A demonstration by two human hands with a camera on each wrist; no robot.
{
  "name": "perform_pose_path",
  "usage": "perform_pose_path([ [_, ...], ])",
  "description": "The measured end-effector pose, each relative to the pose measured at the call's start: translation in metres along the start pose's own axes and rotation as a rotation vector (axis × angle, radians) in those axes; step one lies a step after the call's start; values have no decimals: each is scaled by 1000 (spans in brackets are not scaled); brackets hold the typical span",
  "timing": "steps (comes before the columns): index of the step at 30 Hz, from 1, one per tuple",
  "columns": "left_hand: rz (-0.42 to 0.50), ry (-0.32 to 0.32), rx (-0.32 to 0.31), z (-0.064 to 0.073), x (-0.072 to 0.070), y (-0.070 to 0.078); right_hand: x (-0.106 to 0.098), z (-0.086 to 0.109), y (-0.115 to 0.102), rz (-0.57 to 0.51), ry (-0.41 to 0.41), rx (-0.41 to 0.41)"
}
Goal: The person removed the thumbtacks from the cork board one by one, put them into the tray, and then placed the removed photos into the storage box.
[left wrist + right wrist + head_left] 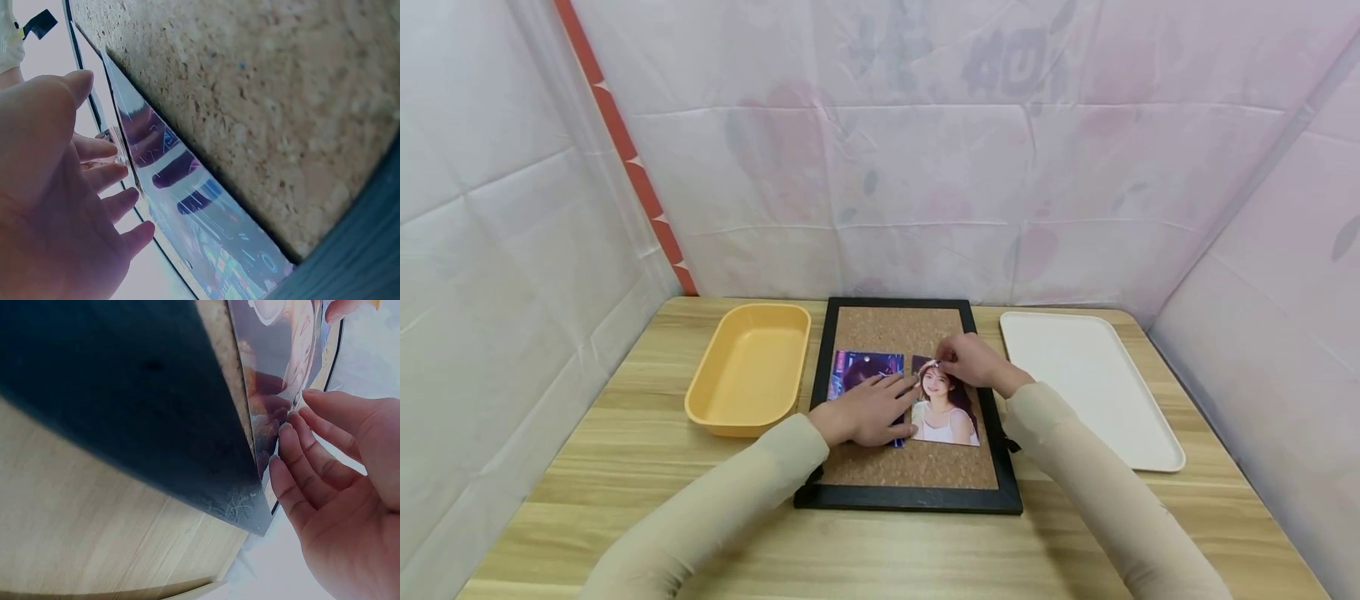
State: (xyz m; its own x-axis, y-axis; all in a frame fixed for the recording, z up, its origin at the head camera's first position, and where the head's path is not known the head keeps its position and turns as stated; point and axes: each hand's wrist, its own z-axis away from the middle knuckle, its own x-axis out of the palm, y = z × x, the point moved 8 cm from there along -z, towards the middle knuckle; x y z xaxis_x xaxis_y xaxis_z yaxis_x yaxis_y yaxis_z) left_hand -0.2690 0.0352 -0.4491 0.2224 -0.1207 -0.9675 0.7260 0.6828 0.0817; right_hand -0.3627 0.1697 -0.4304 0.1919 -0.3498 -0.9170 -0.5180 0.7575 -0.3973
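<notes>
A black-framed corkboard (917, 468) lies on the table with two photos side by side on it. The left photo (850, 363), blue and purple, has a small silvery pushpin (867, 359) near its top edge. My left hand (868, 412) spreads across it, fingertips reaching the left edge of the portrait photo (946, 418), which shows a person in a white top. At that portrait's upper edge, my right hand (973, 360) pinches a tiny pushpin between thumb and fingertips, mostly hidden. In the right wrist view, the other fingertips sit right at the glossy photo (253, 369).
To the board's left stands a yellow tub (748, 375). A white tray (1090, 383) lies to the right, partly behind my right sleeve (1090, 475). Pale cloth walls (925, 167) close off the wooden table (895, 554) at the back and sides.
</notes>
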Motion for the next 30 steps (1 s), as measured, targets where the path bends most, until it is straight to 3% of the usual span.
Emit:
perform_pose_path([
  [17,2,-24,-6,-5,3,4,2,-6,2,16,15,58],
  [30,46,-69,-28,-9,9,2,-1,-8,-1,29,24,31],
])
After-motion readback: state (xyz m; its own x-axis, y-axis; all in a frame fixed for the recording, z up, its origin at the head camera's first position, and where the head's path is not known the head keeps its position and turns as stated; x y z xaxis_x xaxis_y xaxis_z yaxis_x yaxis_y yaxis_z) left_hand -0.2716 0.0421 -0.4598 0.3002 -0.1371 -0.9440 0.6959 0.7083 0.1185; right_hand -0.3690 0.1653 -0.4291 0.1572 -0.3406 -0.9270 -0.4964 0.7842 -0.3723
